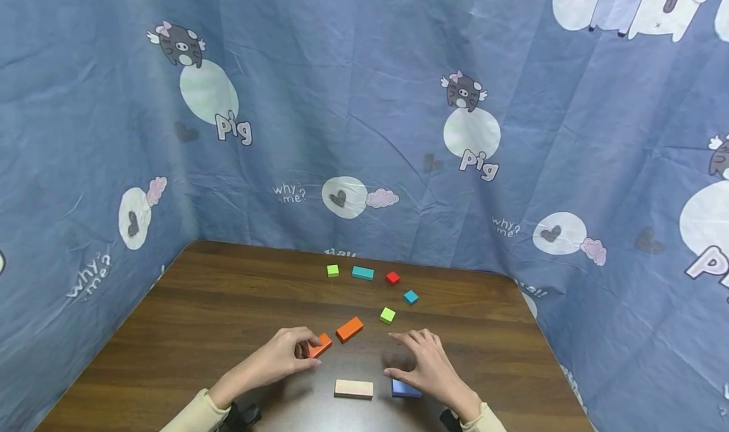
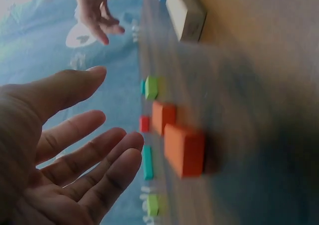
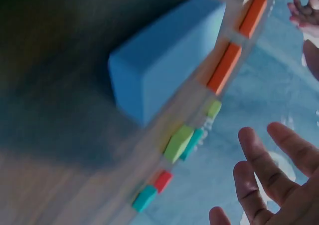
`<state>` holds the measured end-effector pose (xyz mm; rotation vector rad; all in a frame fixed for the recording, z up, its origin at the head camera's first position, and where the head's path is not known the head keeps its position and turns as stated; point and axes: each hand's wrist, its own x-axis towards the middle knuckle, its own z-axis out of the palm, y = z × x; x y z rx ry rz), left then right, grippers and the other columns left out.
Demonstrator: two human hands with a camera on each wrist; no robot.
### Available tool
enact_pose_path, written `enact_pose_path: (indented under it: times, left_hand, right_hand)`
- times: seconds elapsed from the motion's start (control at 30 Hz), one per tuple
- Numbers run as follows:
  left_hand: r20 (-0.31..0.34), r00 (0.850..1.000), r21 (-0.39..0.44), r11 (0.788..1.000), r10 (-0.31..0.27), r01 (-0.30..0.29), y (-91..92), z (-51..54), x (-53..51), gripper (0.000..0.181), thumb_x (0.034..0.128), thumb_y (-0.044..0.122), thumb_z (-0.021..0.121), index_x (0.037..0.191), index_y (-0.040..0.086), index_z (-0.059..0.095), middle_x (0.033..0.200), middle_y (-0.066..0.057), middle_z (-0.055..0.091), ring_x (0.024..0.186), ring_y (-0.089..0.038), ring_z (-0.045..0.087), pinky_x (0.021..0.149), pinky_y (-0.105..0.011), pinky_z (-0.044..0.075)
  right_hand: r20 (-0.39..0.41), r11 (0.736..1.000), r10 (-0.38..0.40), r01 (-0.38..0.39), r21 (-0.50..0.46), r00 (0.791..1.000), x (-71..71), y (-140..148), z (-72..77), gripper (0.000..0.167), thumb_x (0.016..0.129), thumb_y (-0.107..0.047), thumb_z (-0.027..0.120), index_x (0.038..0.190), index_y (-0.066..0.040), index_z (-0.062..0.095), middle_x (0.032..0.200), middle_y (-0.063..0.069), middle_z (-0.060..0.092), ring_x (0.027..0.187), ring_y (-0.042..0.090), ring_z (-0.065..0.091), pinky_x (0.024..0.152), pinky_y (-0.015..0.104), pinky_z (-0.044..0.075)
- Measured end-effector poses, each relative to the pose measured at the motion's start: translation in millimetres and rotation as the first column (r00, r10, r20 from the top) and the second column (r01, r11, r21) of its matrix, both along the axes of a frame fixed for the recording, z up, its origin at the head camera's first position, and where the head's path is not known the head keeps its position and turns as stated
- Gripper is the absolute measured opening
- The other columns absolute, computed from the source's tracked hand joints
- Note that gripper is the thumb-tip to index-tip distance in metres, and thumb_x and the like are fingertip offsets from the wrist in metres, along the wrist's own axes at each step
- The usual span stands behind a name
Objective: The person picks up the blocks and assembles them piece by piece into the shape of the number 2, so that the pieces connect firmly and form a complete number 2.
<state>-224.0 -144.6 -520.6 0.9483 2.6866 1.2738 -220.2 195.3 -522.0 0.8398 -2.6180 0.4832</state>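
My left hand (image 1: 280, 357) hovers above the table, thumb and fingers parted, with nothing between them. Just past its fingertips lies an orange block (image 1: 322, 343), partly covered by the fingers in the head view. A second orange block (image 1: 350, 329) lies beyond it. Over a blue block (image 1: 405, 389) hangs my right hand (image 1: 429, 367), its fingers spread and apart from the block, as the right wrist view shows. A pale wooden block (image 1: 354, 389) lies between the two hands; its end shows in the left wrist view.
Farther back on the brown wooden table (image 1: 228, 293) lie a green cube (image 1: 387, 315), a blue cube (image 1: 411, 297), a red cube (image 1: 393, 278), a teal block (image 1: 362, 273) and another green cube (image 1: 333, 271). A blue patterned curtain (image 1: 353, 135) hangs behind the table and along its sides.
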Motion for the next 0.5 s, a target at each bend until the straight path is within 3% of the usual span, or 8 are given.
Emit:
enact_pose_path:
  times: [0.2, 0.5]
  left_hand:
    - [-0.013, 0.998, -0.022, 0.998, -0.055, 0.055, 21.8, -8.2, 7.2, 0.025, 0.0802, 0.017, 0.078, 0.099, 0.004, 0.068, 0.088, -0.006, 0.068, 0.074, -0.006, 0.060, 0.065, -0.022, 0.050]
    - [0.036, 0.999, -0.078, 0.996, -0.034, 0.036, 37.3, -16.4, 12.9, 0.026, 0.0788, 0.023, 0.079, 0.096, 0.007, 0.068, 0.082, 0.001, 0.068, 0.071, -0.004, 0.060, 0.065, -0.021, 0.046]
  right_hand:
    - [0.042, 0.997, 0.068, -0.069, 0.019, 0.997, 5.4, -10.8, -6.3, 0.051, 0.072, -0.051, 0.079, 0.112, -0.022, 0.068, 0.098, -0.010, 0.066, 0.092, 0.010, 0.050, 0.085, 0.046, 0.039]
    - [0.139, 0.991, 0.093, -0.105, 0.080, 0.986, 10.8, -22.1, -16.6, 0.044, 0.077, -0.061, 0.070, 0.104, -0.026, 0.069, 0.097, -0.014, 0.063, 0.089, 0.005, 0.046, 0.076, 0.032, 0.035]
